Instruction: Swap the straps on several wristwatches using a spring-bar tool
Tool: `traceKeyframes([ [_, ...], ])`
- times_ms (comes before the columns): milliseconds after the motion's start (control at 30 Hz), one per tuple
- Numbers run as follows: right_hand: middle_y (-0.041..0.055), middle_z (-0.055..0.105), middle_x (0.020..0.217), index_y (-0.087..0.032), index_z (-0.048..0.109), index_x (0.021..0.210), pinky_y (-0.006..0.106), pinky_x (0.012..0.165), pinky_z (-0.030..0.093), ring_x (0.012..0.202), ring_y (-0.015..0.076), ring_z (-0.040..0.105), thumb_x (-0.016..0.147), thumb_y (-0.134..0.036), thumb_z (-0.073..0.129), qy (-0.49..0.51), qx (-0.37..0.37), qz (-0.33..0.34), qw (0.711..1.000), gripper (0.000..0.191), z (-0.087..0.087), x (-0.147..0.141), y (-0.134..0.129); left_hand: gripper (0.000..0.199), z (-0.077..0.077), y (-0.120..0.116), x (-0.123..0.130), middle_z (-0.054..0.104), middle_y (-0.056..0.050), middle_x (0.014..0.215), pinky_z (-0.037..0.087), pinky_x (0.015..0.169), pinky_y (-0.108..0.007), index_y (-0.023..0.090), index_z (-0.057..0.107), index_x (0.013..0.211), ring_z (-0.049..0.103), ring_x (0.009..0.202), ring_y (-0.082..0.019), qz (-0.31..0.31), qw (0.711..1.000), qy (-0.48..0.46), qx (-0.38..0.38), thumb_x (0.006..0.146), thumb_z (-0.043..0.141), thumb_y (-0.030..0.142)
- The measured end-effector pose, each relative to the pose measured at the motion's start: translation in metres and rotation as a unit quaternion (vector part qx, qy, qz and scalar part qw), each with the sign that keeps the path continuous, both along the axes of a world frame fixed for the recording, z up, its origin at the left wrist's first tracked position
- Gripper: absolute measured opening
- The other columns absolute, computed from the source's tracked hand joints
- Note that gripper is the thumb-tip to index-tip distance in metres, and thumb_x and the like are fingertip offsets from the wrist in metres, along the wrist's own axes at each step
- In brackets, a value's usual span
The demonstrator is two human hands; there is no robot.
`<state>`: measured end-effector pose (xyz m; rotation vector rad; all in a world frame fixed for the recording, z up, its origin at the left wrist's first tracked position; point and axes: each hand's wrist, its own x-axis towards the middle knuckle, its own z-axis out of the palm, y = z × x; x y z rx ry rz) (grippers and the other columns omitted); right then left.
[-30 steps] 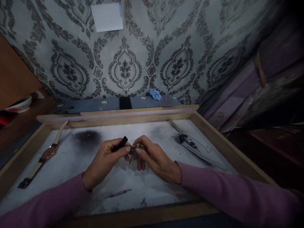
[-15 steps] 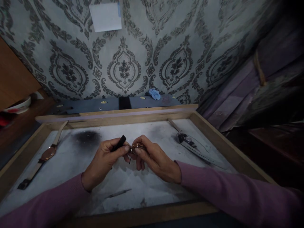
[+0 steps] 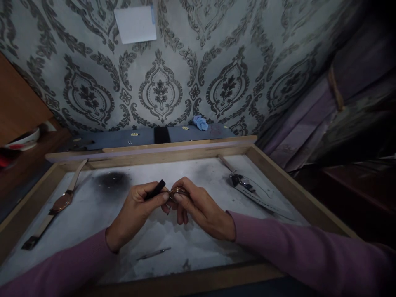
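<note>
Near the middle of the tray, my left hand [image 3: 137, 206] is closed on a black strap [image 3: 155, 190], whose end sticks up past the fingers. My right hand [image 3: 201, 206] grips a round copper-coloured watch case [image 3: 179, 192] between thumb and fingers. The fingertips of both hands meet at the left edge of the case, where the strap and case come together; the exact contact is hidden by the fingers. A thin metal tool [image 3: 154, 253] lies on the white sheet below the hands.
A wooden-rimmed tray [image 3: 278, 177] surrounds the work surface. On its left lies a watch [image 3: 62, 202] with a light strap; on its right, another watch [image 3: 245, 181] with straps. Behind the tray is a crumpled blue cloth [image 3: 201, 123]. A bowl [image 3: 24, 140] stands far left.
The watch case has tilted slightly and the left fingertips now sit closer against it. Both hands otherwise keep nearly the same place; the view has shifted a little.
</note>
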<state>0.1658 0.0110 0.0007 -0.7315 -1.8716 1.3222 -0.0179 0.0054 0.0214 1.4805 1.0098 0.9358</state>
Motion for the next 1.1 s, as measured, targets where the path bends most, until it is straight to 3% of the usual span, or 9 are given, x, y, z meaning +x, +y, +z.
traceKeyframes([
  [333,-0.0026,0.058,0.073,-0.020,0.041,0.100,0.015,0.035,0.035,0.037,0.0035,0.048,0.101,-0.036,0.034,-0.006,-0.013,0.001,1.000,0.018,0.0015,-0.0014,-0.0019,0.022,-0.0023,0.0021,0.0011,0.063,-0.001,0.061,0.046,0.063,-0.026,0.016,0.066,0.065,0.058,0.062,-0.014,-0.016,1.000,-0.003,-0.003,0.083,0.062,0.028],
  [733,-0.0053,0.052,0.069,-0.019,0.044,0.098,0.013,0.035,0.033,0.035,0.0023,0.045,0.101,-0.036,0.033,-0.009,-0.004,-0.014,1.000,0.021,0.0028,-0.0017,-0.0032,0.017,-0.0068,0.0042,-0.0008,0.067,-0.001,0.063,0.046,0.052,-0.021,0.015,0.070,0.068,0.054,0.053,-0.010,-0.026,1.000,-0.013,-0.007,0.080,0.066,0.026],
  [1100,-0.0048,0.052,0.069,-0.018,0.048,0.105,0.013,0.034,0.033,0.035,0.0025,0.047,0.101,-0.037,0.034,0.005,-0.012,-0.008,1.000,0.024,-0.0001,-0.0015,-0.0031,0.021,-0.0060,0.0040,-0.0012,0.065,-0.001,0.062,0.047,0.053,-0.022,0.015,0.069,0.066,0.054,0.053,-0.010,-0.025,1.000,0.009,0.014,0.081,0.066,0.031],
])
